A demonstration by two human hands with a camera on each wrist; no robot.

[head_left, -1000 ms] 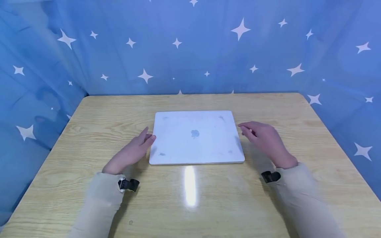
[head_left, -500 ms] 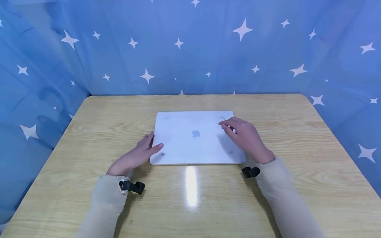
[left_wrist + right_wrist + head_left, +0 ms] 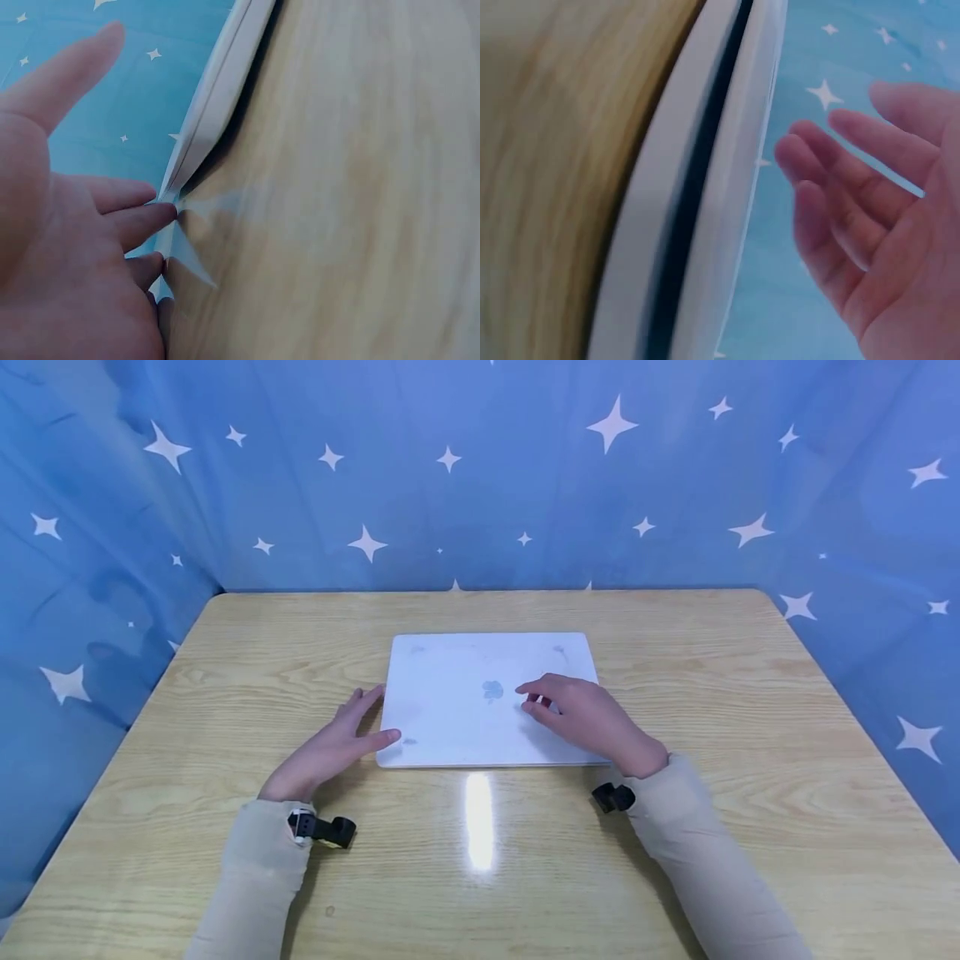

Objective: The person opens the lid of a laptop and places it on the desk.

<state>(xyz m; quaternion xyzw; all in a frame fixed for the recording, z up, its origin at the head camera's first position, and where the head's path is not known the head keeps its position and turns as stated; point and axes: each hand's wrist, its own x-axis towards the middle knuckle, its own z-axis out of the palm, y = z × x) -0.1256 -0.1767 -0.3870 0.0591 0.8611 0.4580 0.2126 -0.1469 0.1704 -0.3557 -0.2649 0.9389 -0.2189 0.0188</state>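
A closed silver laptop (image 3: 450, 710) with an apple logo lies flat on the wooden table. At its left edge is my left hand (image 3: 330, 747), fingers extended beside it and thumb spread over the near left corner. In the left wrist view the fingertips of my left hand (image 3: 67, 247) are down at the table beside the corner of the laptop (image 3: 217, 97). My right hand (image 3: 585, 714) hovers over the lid, right of the logo, its fingers loosely bent and holding nothing. The right wrist view shows a dark seam along the edge of the laptop (image 3: 724, 195), with my right hand (image 3: 885, 217) apart from it.
The wooden table (image 3: 285, 643) extends around the laptop, with a bright light reflection in front of it. A blue curtain (image 3: 480, 502) with white stars stands behind and at both sides. Black straps with small devices (image 3: 322, 828) sit on both wrists.
My right hand has moved left from beside the laptop to above its lid. My left hand has stayed at the left edge while its thumb spread away from the fingers.
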